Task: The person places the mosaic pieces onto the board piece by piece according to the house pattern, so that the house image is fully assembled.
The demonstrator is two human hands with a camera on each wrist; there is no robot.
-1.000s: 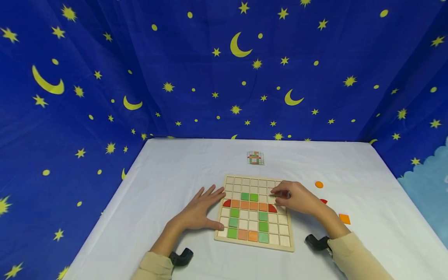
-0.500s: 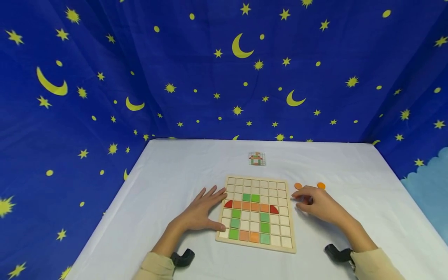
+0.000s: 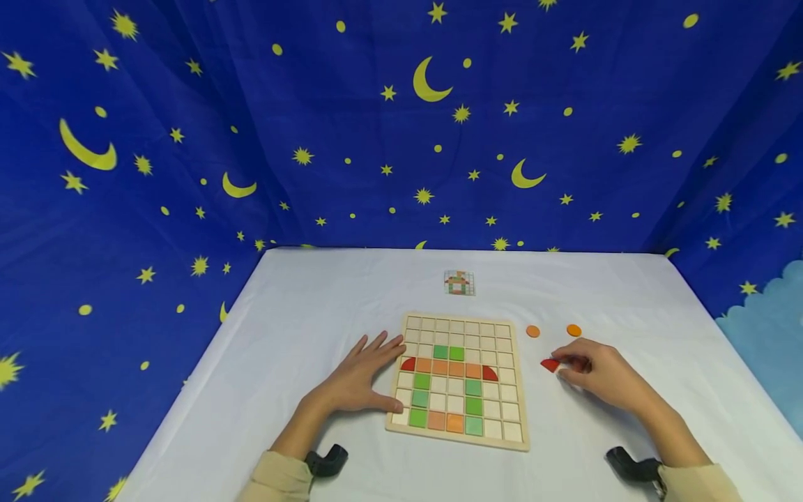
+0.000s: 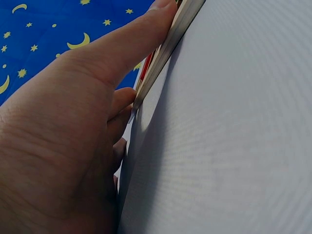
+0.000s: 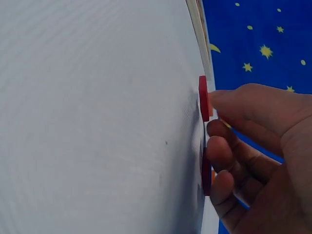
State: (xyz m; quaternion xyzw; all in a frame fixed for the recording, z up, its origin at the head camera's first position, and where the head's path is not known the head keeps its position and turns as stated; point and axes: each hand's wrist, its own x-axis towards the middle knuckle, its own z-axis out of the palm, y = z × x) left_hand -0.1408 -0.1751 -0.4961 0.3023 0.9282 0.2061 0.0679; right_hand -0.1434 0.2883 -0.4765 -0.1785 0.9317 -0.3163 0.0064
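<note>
My left hand (image 3: 360, 376) lies spread along the left side of the wooden grid board (image 3: 461, 442), thumb and fingertips on its frame. In the left wrist view, the thumb (image 4: 141, 41) rests on the board's edge. To the board's right, my right hand (image 3: 605, 373) pinches a red quarter-circle tile (image 3: 549, 364) low at the tabletop. Its curled fingers show in the right wrist view, with the red tile (image 5: 204, 97) at the thumb tip and a second red tile (image 5: 206, 173) below them. Green, orange and red tiles fill part of the grid.
Two round orange tiles (image 3: 532, 331) lie apart to the right of the board. A small printed pattern card (image 3: 460, 283) lies beyond the board. White cloth (image 3: 339, 293) covers the table, and a blue star-patterned curtain (image 3: 351, 125) encloses it.
My right hand has moved right, off the board and across the tabletop, uncovering one round orange tile and then the red tile at its fingertips. My left hand has stayed on the board.
</note>
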